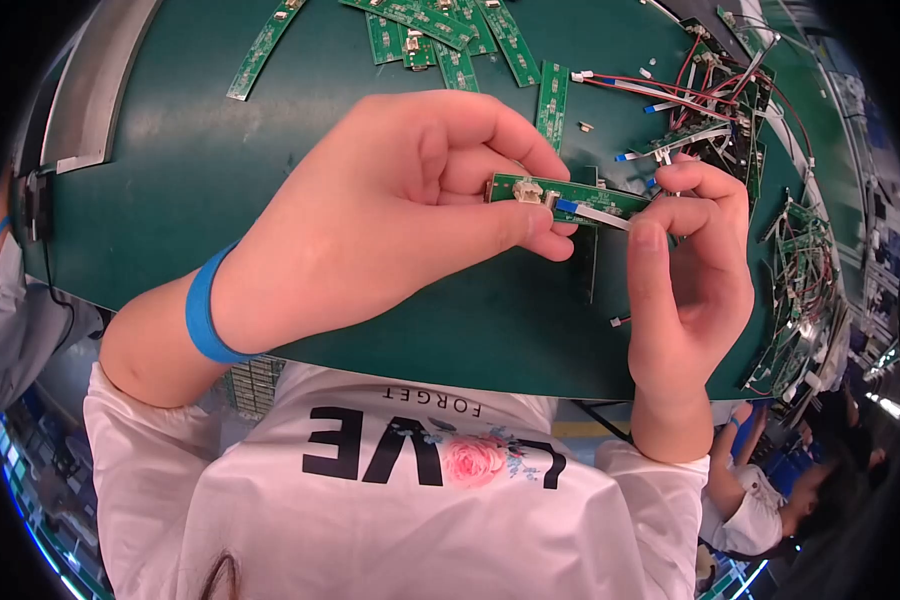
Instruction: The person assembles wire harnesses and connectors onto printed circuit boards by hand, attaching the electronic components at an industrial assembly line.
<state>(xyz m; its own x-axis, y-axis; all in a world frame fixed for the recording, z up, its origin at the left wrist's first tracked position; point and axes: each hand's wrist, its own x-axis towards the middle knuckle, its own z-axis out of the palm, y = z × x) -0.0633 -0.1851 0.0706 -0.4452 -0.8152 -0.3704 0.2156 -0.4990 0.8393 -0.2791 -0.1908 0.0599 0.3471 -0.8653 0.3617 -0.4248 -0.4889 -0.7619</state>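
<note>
My left hand [370,220], with a blue band at its wrist, pinches the left end of a narrow green circuit board [610,195] between thumb and fingers. On that board a small cream socket [528,191] sticks up beside my thumb tip. A flat white ribbon cable [604,217] lies along the board, its blue end against a small connector. Whether that end is seated cannot be told. My right hand [695,275] pinches the cable's other part between thumb and forefinger, at the board's right end. Below the board, a dark thin strip [591,268] rests on the green tabletop.
Several loose green boards [456,68] are heaped at the far side of the table [200,160]. Boards tangled with red, black and white cables [715,100] lie far right, with another pile [808,265] nearer. A metal piece [92,85] stands left. Other people are at both sides.
</note>
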